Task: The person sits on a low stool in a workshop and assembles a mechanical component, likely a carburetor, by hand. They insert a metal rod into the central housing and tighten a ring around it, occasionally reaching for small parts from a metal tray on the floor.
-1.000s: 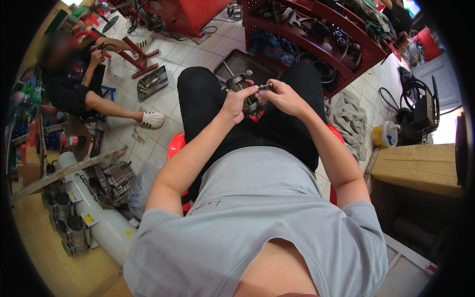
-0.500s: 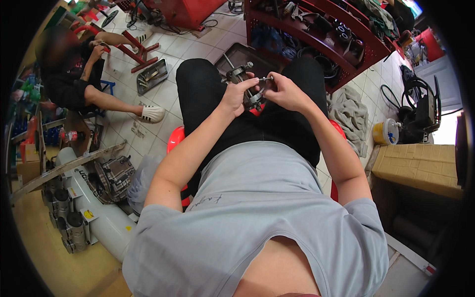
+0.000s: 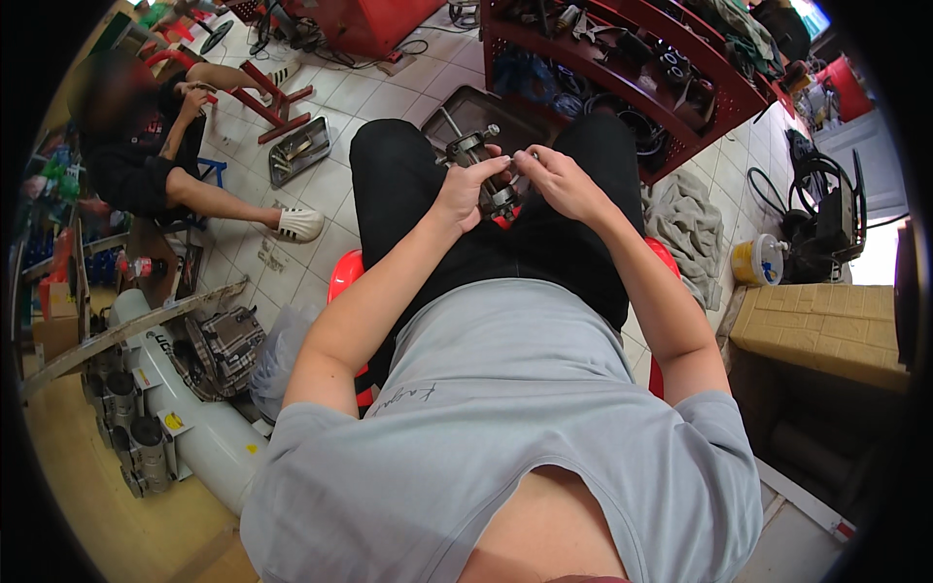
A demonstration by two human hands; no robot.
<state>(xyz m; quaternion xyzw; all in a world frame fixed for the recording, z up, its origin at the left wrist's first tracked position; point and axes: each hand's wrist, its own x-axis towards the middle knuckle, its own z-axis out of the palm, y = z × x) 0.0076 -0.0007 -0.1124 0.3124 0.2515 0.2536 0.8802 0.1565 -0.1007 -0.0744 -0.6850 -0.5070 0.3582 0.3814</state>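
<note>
Both hands have risen slightly toward upper centre; left hand (image 3: 465,189) and right hand (image 3: 559,183) fingers closed around the metal part (image 3: 486,170).

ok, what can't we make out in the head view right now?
- Metal part: its lower half hidden by the left hand and right hand; kind unclear.
- Fingertips of both hands: too small to tell the grip.
- Red stool: mostly covered by the legs.
- Shelf contents: small, bent by the fisheye rim.
- Co-worker's hands: too small.
</note>
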